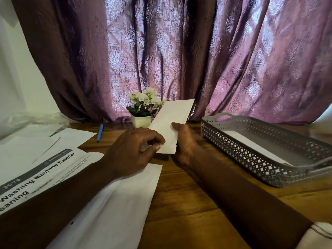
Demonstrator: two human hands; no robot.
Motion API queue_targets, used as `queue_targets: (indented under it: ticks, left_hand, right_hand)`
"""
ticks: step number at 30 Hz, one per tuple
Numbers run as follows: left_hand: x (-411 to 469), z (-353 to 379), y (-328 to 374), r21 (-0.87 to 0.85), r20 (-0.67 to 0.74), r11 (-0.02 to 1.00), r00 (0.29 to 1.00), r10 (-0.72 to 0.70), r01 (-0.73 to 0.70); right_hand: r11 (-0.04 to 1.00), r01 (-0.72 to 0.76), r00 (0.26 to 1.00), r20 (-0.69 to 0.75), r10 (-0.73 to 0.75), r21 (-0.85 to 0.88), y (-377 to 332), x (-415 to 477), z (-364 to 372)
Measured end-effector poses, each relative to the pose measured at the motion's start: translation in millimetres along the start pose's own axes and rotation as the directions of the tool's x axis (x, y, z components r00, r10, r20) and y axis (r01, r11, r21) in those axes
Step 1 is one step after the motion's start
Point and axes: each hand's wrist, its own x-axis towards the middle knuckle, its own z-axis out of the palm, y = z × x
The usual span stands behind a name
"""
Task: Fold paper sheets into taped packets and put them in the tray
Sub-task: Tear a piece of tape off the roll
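Observation:
A folded white paper packet [172, 121] is held tilted above the wooden table, its far end pointing up and right. My left hand [133, 150] pinches its near left edge between thumb and fingers. My right hand [183, 141] grips its right edge, thumb on the front face. To the right stands a grey perforated tray [251, 155], with a white folded paper [251, 146] lying inside it. Loose white sheets [115, 200] lie under my left forearm, and a printed sheet [45, 173] sits beside them at left.
A small white pot of white flowers [143, 108] stands just behind the packet. A blue pen [99, 130] lies at the back left, near more blank sheets [71, 135] and crumpled clear plastic [32, 121]. A purple curtain [179, 51] hangs behind the table.

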Motion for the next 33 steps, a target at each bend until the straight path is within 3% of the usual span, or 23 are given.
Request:
queue_targets:
  ticks: [4, 8, 13, 20, 26, 28, 30, 32, 33]
  left_hand:
    - [0, 6, 2, 0.115, -0.103, 0.993, 0.995, -0.012, 0.024]
    - [1, 4, 12, 0.101, -0.023, 0.993, 0.998, 0.066, -0.064]
    - [3, 4, 13, 0.303, -0.029, 0.949, 0.995, 0.099, -0.086]
    - [2, 2, 12, 0.211, -0.043, 0.971, 0.992, 0.121, -0.11]
    - [3, 5, 12, 0.324, -0.02, 0.929, 0.981, 0.195, -0.178]
    - [5, 0, 15, 0.308, -0.102, 0.933, 0.968, 0.228, -0.187]
    - [10, -10, 18, 0.219, -0.315, 0.971, 0.934, 0.167, -0.1]
    - [14, -23, 17, -0.006, -0.533, 1.0, 0.846, -0.028, 0.029]
    - [15, -28, 15, -0.144, -0.604, 0.986, 0.781, -0.157, 0.087]
  right_hand:
    - [1.0, -0.013, 1.0, 0.027, 0.013, 0.003, 0, 0, 1]
    - [0.998, -0.024, 1.0, 0.016, 0.023, 0.066, -4, -3, -1]
    - [0.993, -0.029, 0.998, 0.062, 0.022, 0.111, -3, -1, -1]
    - [0.993, -0.036, 0.997, 0.067, 0.029, 0.113, 3, -3, 5]
    - [0.997, -0.013, 0.999, 0.052, 0.009, 0.08, -1, -4, 2]
    - [0.995, 0.04, 0.999, 0.011, -0.042, 0.097, 2, -1, 1]
    - [0.989, 0.142, 0.988, -0.064, -0.139, 0.047, 2, 3, 1]
    - [0.97, 0.244, 0.958, -0.152, -0.242, -0.006, 1, 10, -1]
    - [0.934, 0.334, 0.914, -0.199, -0.354, -0.128, 0, 14, -7]
